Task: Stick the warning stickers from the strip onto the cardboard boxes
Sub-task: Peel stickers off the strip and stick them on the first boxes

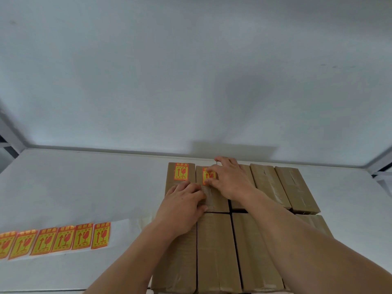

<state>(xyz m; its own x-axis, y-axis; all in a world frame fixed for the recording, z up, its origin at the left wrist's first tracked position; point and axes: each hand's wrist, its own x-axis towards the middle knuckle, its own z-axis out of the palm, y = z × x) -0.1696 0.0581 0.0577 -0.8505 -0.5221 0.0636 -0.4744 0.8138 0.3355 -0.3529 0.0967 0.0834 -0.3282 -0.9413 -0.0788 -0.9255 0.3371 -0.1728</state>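
Sticker (208,176) number two is going down: the right hand (230,181) lies over it on the second cardboard box (212,194) of the far row, fingers spread fairly flat and pressing it, thumb tip at its near edge, holding nothing that I can see. Only the left half of the red-and-yellow label shows beyond those fingers. The left hand (184,205), just beside and nearer the body than the pressing hand, rests with loosely bent fingers on the taped top of the same box and its left neighbour, steadying rather than gripping.

Left of the pressing hand, the first box (180,183) already carries its own sticker (181,171). To the right of that hand three more boxes (284,185) in the far row are bare, as is the near row under the forearms.

By my reading the step in hand is smoothing; the next move calls for lifting off and reaching well to the left and toward the body, where the strip (55,240) lies on the white table (84,183), then peeling the end label nearest the boxes.

Each box runs long away from the person, and the stuck labels sit upright along that axis, arrows pointing to the wall. The strip runs crosswise, its six visible labels standing side by side with arrows also pointing away
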